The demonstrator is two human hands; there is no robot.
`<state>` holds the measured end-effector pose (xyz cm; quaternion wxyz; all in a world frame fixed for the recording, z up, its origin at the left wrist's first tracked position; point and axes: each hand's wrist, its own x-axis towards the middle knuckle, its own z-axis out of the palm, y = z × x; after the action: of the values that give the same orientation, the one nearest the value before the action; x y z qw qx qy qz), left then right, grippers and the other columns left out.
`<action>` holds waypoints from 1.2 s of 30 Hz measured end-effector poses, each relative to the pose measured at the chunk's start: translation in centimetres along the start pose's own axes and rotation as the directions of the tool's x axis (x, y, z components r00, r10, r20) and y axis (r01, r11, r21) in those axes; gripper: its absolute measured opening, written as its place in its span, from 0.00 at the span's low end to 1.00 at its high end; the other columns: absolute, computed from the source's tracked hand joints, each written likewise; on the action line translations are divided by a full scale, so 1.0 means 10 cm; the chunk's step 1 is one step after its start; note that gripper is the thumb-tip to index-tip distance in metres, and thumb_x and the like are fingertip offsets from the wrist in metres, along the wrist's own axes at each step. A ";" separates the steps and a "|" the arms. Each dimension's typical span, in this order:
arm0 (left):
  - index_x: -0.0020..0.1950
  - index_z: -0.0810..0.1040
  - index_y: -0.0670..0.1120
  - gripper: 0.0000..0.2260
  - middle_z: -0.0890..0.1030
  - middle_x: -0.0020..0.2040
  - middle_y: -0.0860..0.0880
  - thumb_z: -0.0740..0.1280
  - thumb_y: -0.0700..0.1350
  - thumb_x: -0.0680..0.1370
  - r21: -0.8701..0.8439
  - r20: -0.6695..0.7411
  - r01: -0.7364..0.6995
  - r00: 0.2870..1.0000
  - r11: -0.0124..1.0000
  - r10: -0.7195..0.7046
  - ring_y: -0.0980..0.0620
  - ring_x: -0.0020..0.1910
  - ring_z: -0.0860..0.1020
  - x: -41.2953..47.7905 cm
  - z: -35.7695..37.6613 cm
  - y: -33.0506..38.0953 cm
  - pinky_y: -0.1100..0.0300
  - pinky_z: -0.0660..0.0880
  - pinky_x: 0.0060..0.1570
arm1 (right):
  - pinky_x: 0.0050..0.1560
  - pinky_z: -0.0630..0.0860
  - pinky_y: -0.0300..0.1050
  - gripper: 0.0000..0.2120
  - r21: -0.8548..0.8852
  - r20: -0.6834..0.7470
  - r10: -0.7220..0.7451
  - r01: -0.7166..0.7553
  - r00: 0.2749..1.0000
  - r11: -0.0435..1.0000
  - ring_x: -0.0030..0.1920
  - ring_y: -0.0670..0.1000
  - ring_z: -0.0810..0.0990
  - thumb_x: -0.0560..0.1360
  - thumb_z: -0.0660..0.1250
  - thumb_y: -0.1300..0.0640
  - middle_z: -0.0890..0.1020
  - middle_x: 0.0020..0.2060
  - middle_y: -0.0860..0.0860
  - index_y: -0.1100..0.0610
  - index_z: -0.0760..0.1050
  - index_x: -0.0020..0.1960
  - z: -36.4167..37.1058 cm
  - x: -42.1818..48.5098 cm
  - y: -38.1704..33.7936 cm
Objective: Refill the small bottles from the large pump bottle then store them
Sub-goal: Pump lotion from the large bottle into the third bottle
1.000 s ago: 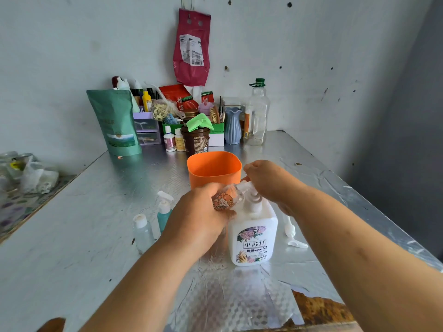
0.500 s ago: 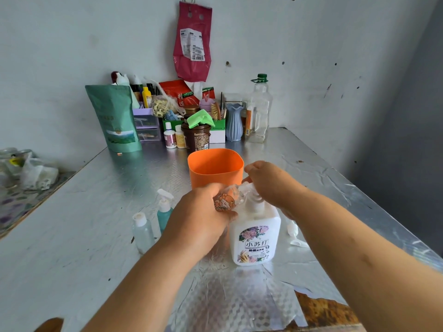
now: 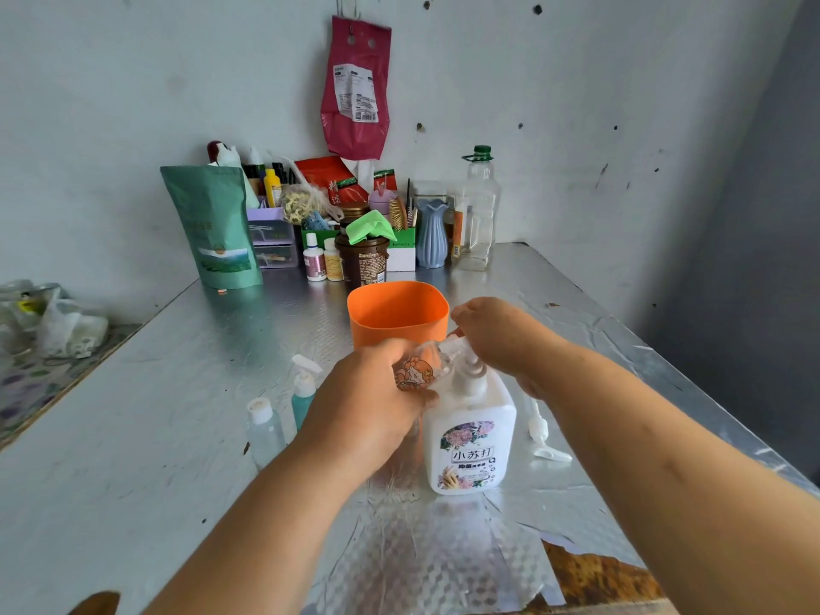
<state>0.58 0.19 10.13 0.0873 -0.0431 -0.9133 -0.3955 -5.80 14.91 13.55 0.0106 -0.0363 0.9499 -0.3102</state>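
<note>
A large white pump bottle (image 3: 470, 437) with a flower label stands upright on the metal-covered table (image 3: 133, 437). My right hand (image 3: 497, 339) lies over its pump head, fingers curled down around it. My left hand (image 3: 368, 401) grips a small clear bottle (image 3: 419, 370) with a cartoon sticker, tilted so its mouth meets the pump nozzle. A small teal spray bottle (image 3: 304, 392) and a small clear capped bottle (image 3: 264, 426) stand just left of my left hand. An orange container (image 3: 395, 312) stands open right behind both hands.
A loose white pump cap (image 3: 543, 437) lies right of the large bottle. Along the back wall stand a green pouch (image 3: 217, 228), a brown tub (image 3: 361, 261), a blue vase (image 3: 430, 235) and a clear jug (image 3: 479, 215). The table's right edge runs close by.
Both hands and the bottles stay as they were. Only the view has shifted slightly.
</note>
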 end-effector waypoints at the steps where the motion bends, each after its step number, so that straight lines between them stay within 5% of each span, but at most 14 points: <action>1: 0.62 0.78 0.59 0.20 0.83 0.53 0.58 0.76 0.48 0.72 0.001 -0.002 0.001 1.000 1.000 -0.001 0.53 0.52 0.81 0.00 0.00 -0.01 0.52 0.77 0.55 | 0.60 0.74 0.54 0.17 0.004 0.000 0.002 -0.002 1.000 1.000 0.59 0.63 0.75 0.81 0.50 0.61 0.77 0.58 0.64 0.67 0.72 0.62 0.00 0.00 0.00; 18: 0.58 0.80 0.57 0.17 0.84 0.49 0.57 0.76 0.48 0.71 -0.008 0.003 0.007 1.000 1.000 -0.006 0.52 0.50 0.81 0.01 0.06 -0.06 0.50 0.77 0.53 | 0.60 0.73 0.56 0.16 0.028 -0.019 -0.023 0.023 1.000 0.999 0.59 0.64 0.75 0.81 0.50 0.64 0.75 0.59 0.66 0.68 0.71 0.63 0.07 -0.07 0.02; 27: 0.61 0.79 0.57 0.19 0.84 0.52 0.57 0.76 0.49 0.71 -0.004 -0.005 -0.009 1.000 1.000 0.009 0.52 0.52 0.81 0.01 0.02 -0.03 0.50 0.77 0.54 | 0.58 0.72 0.54 0.20 0.037 -0.006 -0.026 0.027 1.000 0.999 0.59 0.65 0.75 0.83 0.48 0.57 0.76 0.58 0.66 0.67 0.71 0.62 -0.02 -0.07 -0.01; 36: 0.60 0.79 0.57 0.18 0.84 0.51 0.57 0.76 0.48 0.71 0.004 -0.016 -0.011 1.000 1.000 0.011 0.52 0.52 0.81 0.02 0.04 -0.06 0.51 0.77 0.54 | 0.59 0.73 0.55 0.16 0.073 -0.038 -0.009 0.012 0.999 0.997 0.59 0.64 0.75 0.81 0.50 0.63 0.76 0.58 0.66 0.67 0.72 0.61 0.04 -0.05 0.01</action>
<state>0.24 0.13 9.46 0.0969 -0.0446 -0.9130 -0.3937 -5.25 14.80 13.16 -0.0074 -0.0351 0.9378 -0.3452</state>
